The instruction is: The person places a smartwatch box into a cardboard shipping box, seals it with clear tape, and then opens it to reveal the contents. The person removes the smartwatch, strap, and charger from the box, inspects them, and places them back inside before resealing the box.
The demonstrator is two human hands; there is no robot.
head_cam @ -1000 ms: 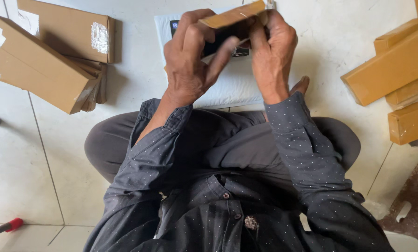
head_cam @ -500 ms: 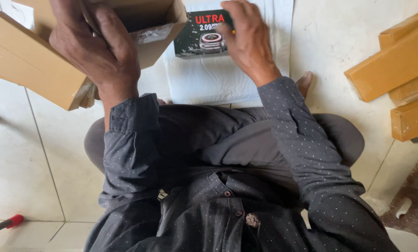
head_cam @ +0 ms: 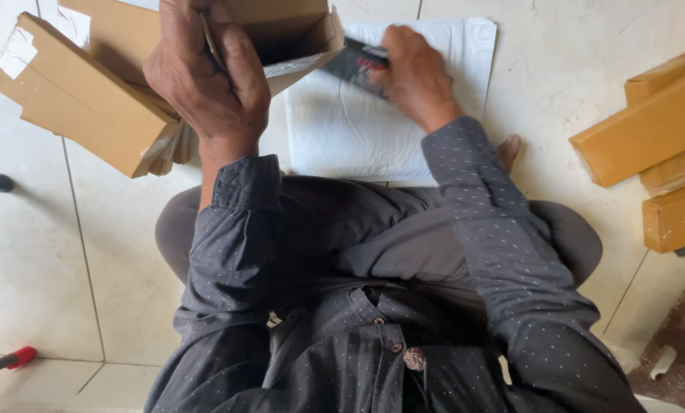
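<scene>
Cardboard box (head_cam: 281, 34), brown and open, is up at the far left of the scene, held in the left hand (head_cam: 205, 80). Its open mouth faces right, toward a small dark packet (head_cam: 357, 63).

Nearest are the person's crossed legs in grey trousers (head_cam: 403, 237). Just past the knees lies a white padded bag (head_cam: 357, 130), flat on the pale tiled floor (head_cam: 67, 252).

The right hand (head_cam: 411, 76) is above that bag. Its fingers are curled tight around the dark packet, which tilts with one end just at the box mouth. The left hand is closed firmly on the box's near wall, thumb on one side and fingers on the other.

To do this bit well, I think the box should be kept steady and the flap (head_cam: 300, 65) held out of the way, so the packet goes in straight and does not catch on the edge.

More brown boxes (head_cam: 90, 107) lie far left, and long flat ones (head_cam: 648, 130) far right.
</scene>
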